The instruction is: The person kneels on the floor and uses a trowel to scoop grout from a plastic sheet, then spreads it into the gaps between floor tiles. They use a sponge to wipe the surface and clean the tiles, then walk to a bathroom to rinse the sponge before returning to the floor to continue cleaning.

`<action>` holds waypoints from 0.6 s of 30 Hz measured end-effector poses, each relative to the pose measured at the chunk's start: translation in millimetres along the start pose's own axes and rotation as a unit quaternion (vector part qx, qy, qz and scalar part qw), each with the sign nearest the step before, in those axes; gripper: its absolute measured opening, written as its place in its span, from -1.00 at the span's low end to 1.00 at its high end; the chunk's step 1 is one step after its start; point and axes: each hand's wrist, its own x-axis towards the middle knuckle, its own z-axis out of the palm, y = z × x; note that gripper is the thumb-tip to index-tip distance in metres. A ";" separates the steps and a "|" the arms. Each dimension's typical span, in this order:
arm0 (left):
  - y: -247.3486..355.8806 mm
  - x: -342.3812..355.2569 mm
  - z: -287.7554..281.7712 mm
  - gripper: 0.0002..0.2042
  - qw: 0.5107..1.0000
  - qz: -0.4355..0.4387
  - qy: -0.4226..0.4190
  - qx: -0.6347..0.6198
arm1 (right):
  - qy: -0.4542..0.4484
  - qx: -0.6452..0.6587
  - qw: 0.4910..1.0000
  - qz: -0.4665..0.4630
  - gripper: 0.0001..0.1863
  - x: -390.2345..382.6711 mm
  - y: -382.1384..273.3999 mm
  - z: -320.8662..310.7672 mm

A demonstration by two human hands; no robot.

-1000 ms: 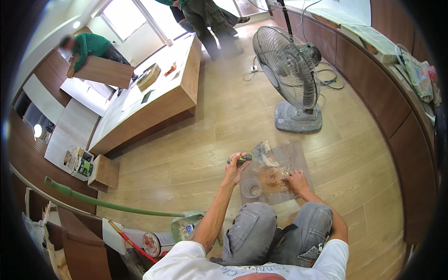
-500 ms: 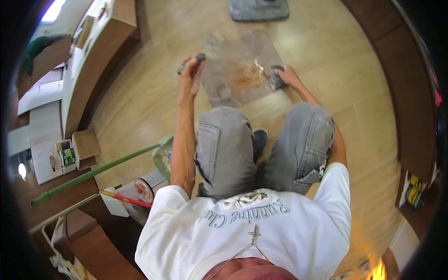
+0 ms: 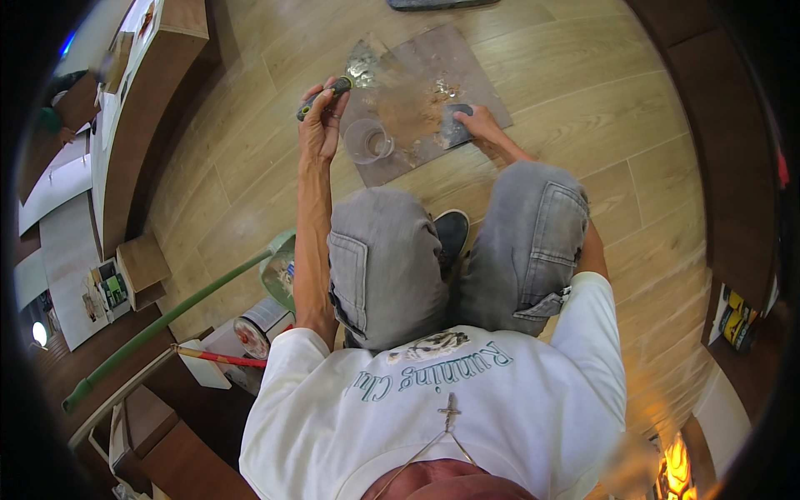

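My left hand (image 3: 323, 117) is closed round the dark handle of a putty knife (image 3: 325, 97). Its broad, smeared metal blade reaches over the far left edge of a brown board (image 3: 475, 75) on the floor. In my right hand (image 3: 482, 125) is a flat dark grey scraper (image 3: 456, 127), held low over the right part of the board. Reddish-brown paste or powder (image 3: 408, 112) is spread between the two tools; which of these it is, I cannot tell. A clear plastic cup (image 3: 367, 142) stands on the board's near left part, below the putty knife.
My bent knees (image 3: 387, 258) and a dark shoe (image 3: 452, 233) are close to the board. At left lie a green dustpan (image 3: 279, 271) with a long handle, a can (image 3: 258, 327) and a small wooden box (image 3: 142, 267). Brown cabinets (image 3: 725, 150) line the right. Flames (image 3: 677, 468) show at lower right.
The right hand with the scraper has moved left, inward over the board. My left hand still holds the putty knife. The whole view has shifted slightly.
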 end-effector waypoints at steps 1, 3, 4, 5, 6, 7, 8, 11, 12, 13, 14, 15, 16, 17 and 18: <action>-0.2 -0.2 -1.1 -0.77 1.000 0.000 0.003 0.005 | -0.021 0.028 0.999 0.015 -0.66 1.7 -1.7 3.6; -2.3 0.8 0.1 -0.80 1.000 -0.006 0.009 -0.004 | -0.057 0.083 0.994 0.045 -0.68 2.8 -5.1 8.4; 3.4 -8.2 -5.3 -0.82 1.000 -0.008 0.022 -0.013 | -0.073 0.111 0.990 0.056 -0.69 -6.1 -12.3 16.2; 5.8 -10.4 -10.2 -0.83 0.999 -0.009 0.032 -0.024 | -0.086 0.136 0.985 0.068 -0.70 -12.4 -21.6 19.0; 7.8 -11.0 -14.4 -0.85 0.999 -0.009 0.041 -0.033 | -0.099 0.162 0.979 0.080 -0.71 -18.4 -30.7 19.5; 8.3 -8.3 -16.6 -0.86 0.998 -0.012 0.046 -0.043 | -0.102 0.182 0.974 0.088 -0.71 -19.3 -33.8 16.1; 9.0 -5.6 -19.3 -0.87 0.997 -0.014 0.051 -0.053 | -0.105 0.203 0.969 0.096 -0.71 -19.7 -37.0 13.2; 5.4 8.3 -26.6 -0.82 0.998 -0.005 0.052 -0.038 | -0.121 0.239 0.958 0.101 -0.62 -14.1 -40.5 -3.1; 1.6 16.3 -27.9 -0.83 0.998 -0.006 0.053 -0.040 | -0.122 0.246 0.956 0.099 -0.57 -10.4 -36.6 -13.4; 0.9 20.0 -40.2 -0.83 0.997 -0.004 0.064 -0.038 | -0.131 0.244 0.956 0.100 -0.57 -14.1 -41.4 -15.9; 3.2 19.5 -55.4 -0.83 0.996 0.002 0.081 -0.033 | -0.148 0.241 0.954 0.102 -0.56 -21.7 -54.6 -16.8; 3.8 20.8 -64.2 -0.84 0.995 0.002 0.089 -0.041 | -0.159 0.238 0.953 0.100 -0.56 -27.0 -67.3 -21.6; 3.7 23.7 -65.2 -0.85 0.995 0.000 0.091 -0.051 | -0.161 0.240 0.955 0.062 -0.56 -27.1 -73.5 -27.8; 3.7 26.0 -66.6 -0.85 0.994 -0.002 0.094 -0.061 | -0.164 0.242 0.956 0.024 -0.55 -27.5 -80.1 -33.2; 3.4 28.3 -67.7 -0.86 0.995 -0.007 0.079 -0.059 | -0.167 0.244 0.955 -0.015 -0.55 -27.8 -87.1 -38.1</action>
